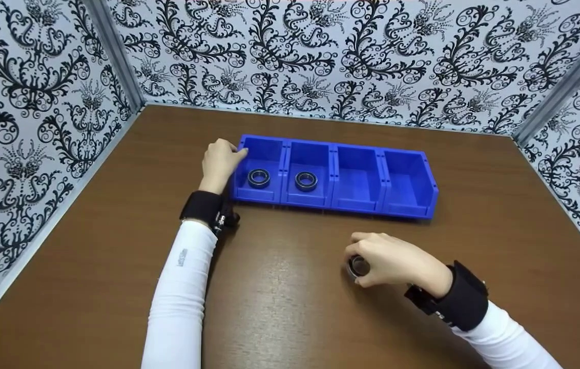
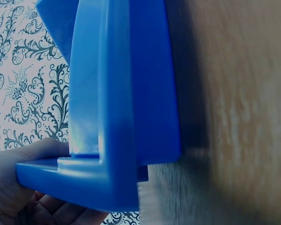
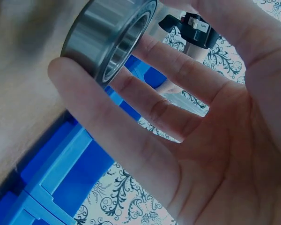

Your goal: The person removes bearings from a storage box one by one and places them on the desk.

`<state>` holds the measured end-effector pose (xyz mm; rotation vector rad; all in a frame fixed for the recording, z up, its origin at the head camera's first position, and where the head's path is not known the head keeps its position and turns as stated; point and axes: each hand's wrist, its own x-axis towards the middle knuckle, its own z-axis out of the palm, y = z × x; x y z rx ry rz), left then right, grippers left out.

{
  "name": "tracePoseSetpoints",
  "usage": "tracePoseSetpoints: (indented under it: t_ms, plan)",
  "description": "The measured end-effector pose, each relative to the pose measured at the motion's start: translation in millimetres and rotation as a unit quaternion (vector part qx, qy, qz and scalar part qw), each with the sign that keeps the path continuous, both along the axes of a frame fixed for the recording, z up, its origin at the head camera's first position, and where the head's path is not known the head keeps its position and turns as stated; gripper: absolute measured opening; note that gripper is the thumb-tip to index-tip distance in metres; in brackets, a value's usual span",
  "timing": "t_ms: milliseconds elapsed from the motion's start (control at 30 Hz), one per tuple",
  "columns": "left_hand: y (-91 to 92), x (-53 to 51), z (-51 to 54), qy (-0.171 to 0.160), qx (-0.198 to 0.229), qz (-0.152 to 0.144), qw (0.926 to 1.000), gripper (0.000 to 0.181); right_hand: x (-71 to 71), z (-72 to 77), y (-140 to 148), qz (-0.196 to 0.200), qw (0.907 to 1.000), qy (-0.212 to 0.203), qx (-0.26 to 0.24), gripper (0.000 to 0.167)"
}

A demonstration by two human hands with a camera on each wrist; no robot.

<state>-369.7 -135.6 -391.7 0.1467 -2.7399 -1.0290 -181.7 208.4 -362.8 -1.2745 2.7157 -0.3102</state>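
A blue bin row [image 1: 356, 206] with several compartments stands on the brown table. My left hand [image 1: 220, 160] grips its left side wall, thumb over the rim; the left wrist view shows the hand [image 2: 18, 183] around the blue edge [image 2: 84, 185]. One bearing ring [image 1: 259, 185] lies in the leftmost compartment and another [image 1: 306, 186] in the one beside it. In front of the bins, my right hand [image 1: 397, 260] holds a metal bearing [image 1: 352, 272] between thumb and fingers, at or just above the table. In the right wrist view the fingertips touch the bearing's [image 3: 84, 47] outer side.
Patterned wall panels [image 1: 310, 56] with grey metal posts [image 1: 116, 56] border the table [image 1: 280, 287] at the back and sides. The two right compartments [image 1: 408, 187] of the bin row hold nothing visible. Black bands are on both wrists.
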Motion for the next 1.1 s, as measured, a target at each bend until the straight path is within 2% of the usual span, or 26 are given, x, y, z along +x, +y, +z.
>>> tracePoseSetpoints:
  t_ms: [767,1100]
  plan:
    - [-0.9,-0.7,-0.3,-0.004,0.002,0.003,1.0,0.03,1.3,-12.4,-1,0.003,0.9998,-0.018,0.011,0.031]
    - [-0.1,-1.4,-1.6,0.009,-0.005,0.0,0.9999,0.032,1.3,-17.3,0,0.002,0.9998,-0.018,0.005,0.033]
